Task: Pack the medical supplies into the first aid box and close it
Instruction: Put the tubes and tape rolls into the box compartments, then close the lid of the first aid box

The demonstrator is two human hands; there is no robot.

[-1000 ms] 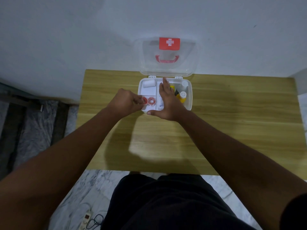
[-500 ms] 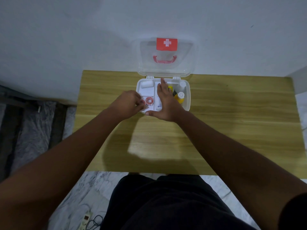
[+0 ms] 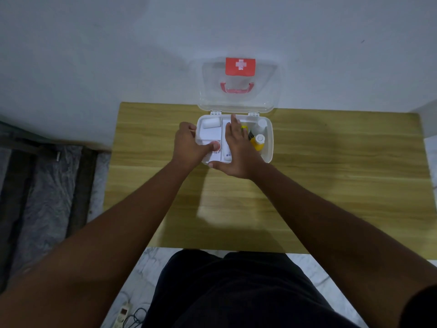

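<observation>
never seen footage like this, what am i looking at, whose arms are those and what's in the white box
No machine here: these are a person's own two arms, filmed by one camera worn on their head, looking down. On a wooden table stands a white first aid box with its clear lid standing open. Inside are a white gauze roll, a yellow bottle, a white bottle and a small red roll. The left hand curls over the box's left edge, thumb on the red roll. The right hand lies flat, fingers straight, across the box's middle, holding nothing.
</observation>
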